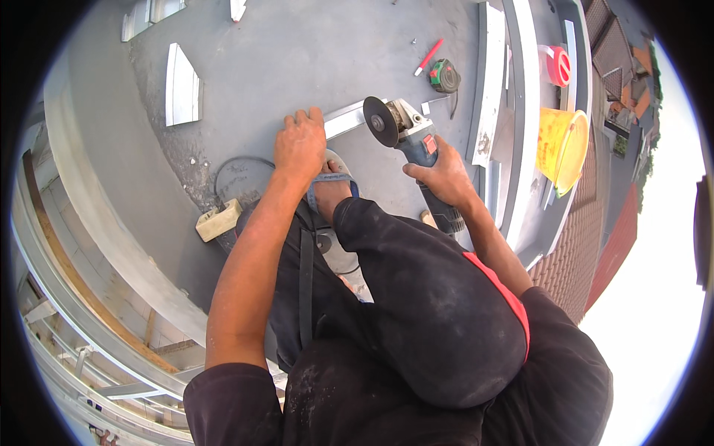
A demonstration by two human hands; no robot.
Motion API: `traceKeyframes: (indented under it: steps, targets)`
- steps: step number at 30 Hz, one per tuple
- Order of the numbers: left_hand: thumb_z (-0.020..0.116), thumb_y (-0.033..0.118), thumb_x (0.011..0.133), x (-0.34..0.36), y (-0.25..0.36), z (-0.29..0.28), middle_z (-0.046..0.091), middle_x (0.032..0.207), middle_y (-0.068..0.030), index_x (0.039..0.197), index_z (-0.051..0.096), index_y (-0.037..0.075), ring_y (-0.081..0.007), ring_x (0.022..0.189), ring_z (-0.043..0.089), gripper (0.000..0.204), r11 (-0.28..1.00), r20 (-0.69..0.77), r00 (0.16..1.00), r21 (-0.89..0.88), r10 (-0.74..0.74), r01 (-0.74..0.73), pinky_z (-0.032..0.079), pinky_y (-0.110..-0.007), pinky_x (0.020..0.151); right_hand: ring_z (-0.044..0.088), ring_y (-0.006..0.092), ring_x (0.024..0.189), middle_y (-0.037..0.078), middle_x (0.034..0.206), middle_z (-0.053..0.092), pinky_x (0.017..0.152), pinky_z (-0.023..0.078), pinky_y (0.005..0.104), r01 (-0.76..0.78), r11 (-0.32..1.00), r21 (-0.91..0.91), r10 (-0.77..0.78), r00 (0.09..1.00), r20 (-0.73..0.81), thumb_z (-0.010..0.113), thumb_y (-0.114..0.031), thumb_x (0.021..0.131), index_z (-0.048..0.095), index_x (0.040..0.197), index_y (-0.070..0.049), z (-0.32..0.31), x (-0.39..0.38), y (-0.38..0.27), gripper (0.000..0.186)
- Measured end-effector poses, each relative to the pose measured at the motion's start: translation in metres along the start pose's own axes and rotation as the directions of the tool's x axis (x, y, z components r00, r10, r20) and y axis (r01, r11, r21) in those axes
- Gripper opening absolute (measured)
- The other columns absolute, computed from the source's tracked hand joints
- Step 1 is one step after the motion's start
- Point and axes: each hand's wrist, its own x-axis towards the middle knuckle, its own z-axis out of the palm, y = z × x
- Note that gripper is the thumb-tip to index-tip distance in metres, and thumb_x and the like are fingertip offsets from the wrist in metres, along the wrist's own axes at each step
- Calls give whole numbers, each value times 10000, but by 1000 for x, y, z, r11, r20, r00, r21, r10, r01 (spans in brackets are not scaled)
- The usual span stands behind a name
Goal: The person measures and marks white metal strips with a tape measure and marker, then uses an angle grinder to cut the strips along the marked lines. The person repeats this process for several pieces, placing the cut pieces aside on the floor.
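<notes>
My right hand (444, 177) is closed round the body of an angle grinder (422, 149). Its dark cutting disc (380, 122) stands upright at the far end of a light metal strip (346, 121), and whether the two touch I cannot tell. My left hand (300, 145) grips the near left end of that strip, its fingers bent over it and hiding that part. Right beside the left hand is my sandalled foot (332, 195), by the strip on the grey floor.
A tape measure (445, 76) and a red marker (429, 57) lie beyond the grinder. Cut metal pieces (182, 88) rest at the far left. A cream socket block (218, 221) with a cable lies left of my leg. Right, past a low ledge (523, 111), stand a yellow bucket (554, 147) and a red-lidded tub (556, 67).
</notes>
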Motion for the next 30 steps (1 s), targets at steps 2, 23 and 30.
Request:
traceKeyframes:
  steps: [2, 23, 30]
  targets:
    - [876, 17, 831, -1, 2, -1, 725, 1168, -202, 1174, 603, 10, -400, 1140, 740, 438, 1000, 3, 1000, -16, 0, 0, 684, -466, 864, 761, 381, 1026, 267, 1084, 768, 960, 580, 477, 21, 1000, -23, -21, 1000, -16, 887, -351, 786, 658, 1294, 106, 4, 2, 6, 720]
    - [787, 2, 890, -1, -2, 6, 724, 1127, -223, 1078, 656, -6, -446, 1088, 751, 228, 998, -92, 996, -70, 3, -9, 700, -480, 800, 768, 320, 920, 204, 985, 776, 903, 591, 444, 52, 998, -42, -56, 995, -79, 880, -325, 798, 680, 1250, 76, 13, 1, -12, 637]
    - [781, -12, 891, 2, -5, 11, 746, 1137, -243, 1087, 685, -34, -464, 1070, 762, 220, 998, -93, 996, -67, 15, -21, 699, -478, 822, 784, 352, 982, 250, 1064, 788, 927, 601, 456, 21, 1000, -4, -21, 998, -60, 874, -309, 805, 656, 1291, 101, 20, 3, -1, 673]
